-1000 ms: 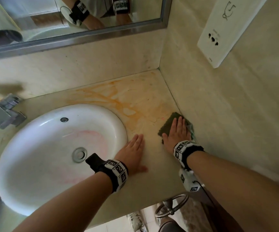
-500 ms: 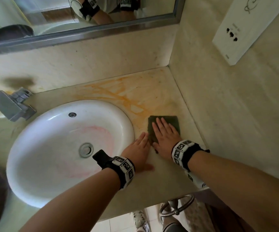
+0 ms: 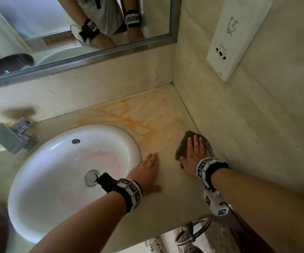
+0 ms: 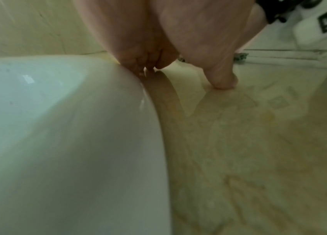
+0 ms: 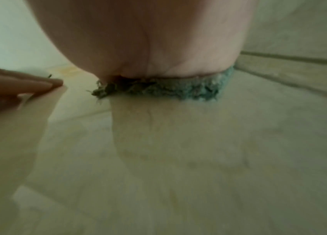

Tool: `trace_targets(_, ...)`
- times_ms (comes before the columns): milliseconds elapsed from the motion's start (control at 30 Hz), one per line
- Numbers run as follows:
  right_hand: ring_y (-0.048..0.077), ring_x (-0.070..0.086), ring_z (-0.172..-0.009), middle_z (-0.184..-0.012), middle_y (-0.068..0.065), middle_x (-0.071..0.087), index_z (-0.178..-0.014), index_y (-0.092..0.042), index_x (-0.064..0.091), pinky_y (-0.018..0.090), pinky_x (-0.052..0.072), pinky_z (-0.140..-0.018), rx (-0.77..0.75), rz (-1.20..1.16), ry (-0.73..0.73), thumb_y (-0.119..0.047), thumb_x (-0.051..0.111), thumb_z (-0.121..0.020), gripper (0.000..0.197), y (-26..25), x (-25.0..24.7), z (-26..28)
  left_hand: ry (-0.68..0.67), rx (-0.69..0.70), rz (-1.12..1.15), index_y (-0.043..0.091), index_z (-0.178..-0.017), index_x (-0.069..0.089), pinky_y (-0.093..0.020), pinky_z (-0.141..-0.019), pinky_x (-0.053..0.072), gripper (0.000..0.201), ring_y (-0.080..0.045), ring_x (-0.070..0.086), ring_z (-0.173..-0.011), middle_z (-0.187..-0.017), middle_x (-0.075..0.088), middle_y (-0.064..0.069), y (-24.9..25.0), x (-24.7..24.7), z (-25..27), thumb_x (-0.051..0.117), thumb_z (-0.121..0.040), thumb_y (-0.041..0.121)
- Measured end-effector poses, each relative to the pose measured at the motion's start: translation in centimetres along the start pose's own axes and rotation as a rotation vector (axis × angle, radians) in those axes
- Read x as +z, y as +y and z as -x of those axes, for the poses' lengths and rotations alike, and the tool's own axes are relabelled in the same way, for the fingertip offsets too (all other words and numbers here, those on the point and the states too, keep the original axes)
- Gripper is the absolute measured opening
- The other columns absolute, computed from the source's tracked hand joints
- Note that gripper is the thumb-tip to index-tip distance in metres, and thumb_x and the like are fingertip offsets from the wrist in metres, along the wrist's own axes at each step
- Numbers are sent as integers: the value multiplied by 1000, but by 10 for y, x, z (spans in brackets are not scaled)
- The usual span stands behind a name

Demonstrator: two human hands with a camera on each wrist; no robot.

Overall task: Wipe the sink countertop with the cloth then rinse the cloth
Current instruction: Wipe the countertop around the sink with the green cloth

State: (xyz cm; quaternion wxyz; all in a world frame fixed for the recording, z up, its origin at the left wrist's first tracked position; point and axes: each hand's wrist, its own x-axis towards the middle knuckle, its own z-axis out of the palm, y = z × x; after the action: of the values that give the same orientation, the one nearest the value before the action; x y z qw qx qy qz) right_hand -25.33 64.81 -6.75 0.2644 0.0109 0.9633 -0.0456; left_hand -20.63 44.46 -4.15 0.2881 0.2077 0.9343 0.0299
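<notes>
I am in the middle of the wiping, by my reckoning: my right hand (image 3: 195,154) lies flat, fingers straight, pressing the cloth (image 3: 183,148) onto the countertop (image 3: 165,207) just beside the side wall (image 3: 238,143), right of the sink (image 3: 56,170). My left hand (image 3: 145,172) is flat too, holding nothing, palm braced on the countertop with its fingers touching the sink rim. The near strip looks clean, but an orange stain (image 3: 129,117) spreads behind the sink toward the corner, and that is left to wipe; the rinse under the tap (image 3: 12,136) has not begun. From the right wrist view the cloth edge looks frayed and perhaps wet, though the blur keeps me from being sure. Compared with half a second ago, the cloth has slid to the right, away from my left hand and back against the wall, much where it lay a second ago; my left hand has kept its place by the rim.
</notes>
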Motion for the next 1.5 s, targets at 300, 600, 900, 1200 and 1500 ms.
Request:
trace_targets(300,30,-17,-147,-158,11,-23,-152,-10,-15,45,2,-119,24,-20,22,-51,42,-94,91,-36,-35,-60,-14,-5,-10,7,-151,-13,-34,-121,6,111,-21,-12,-148,-160,-20,-5,-1,-3,-1,60,-84,56)
trace_targets(600,26,-18,-147,-159,7,-24,-152,-15,-16,44,-2,-120,-222,161,-4,-54,32,-95,84,-55,-43,-75,10,-23,4,7,-151,-12,-31,-118,2,106,-21,-12,-148,-160,-18,-5,-1,-8,6,61,-86,49)
trace_targets(900,25,-17,-147,-159,7,-21,-153,-16,-12,42,-3,-120,-549,289,7,-47,28,-97,75,-85,-6,-20,19,-19,-132,4,-152,0,-31,-118,-4,97,-27,-5,-149,-161,2,-13,-3,-1,23,59,-88,47)
trace_targets(1200,20,-16,-148,-160,3,-18,-153,-16,-7,36,-2,-120,-705,355,-116,-35,29,-101,67,-59,0,33,54,70,-95,5,-153,7,-27,-118,7,82,-20,3,-149,-162,6,-9,-16,-5,42,55,-94,36)
trace_targets(1500,23,-13,-148,-161,6,-15,-153,-7,1,39,3,-120,-685,415,-142,-28,46,-95,77,-105,-15,-1,55,-1,38,7,-153,9,-31,-116,24,84,-22,20,-146,-162,2,-6,-22,-7,40,59,-91,34)
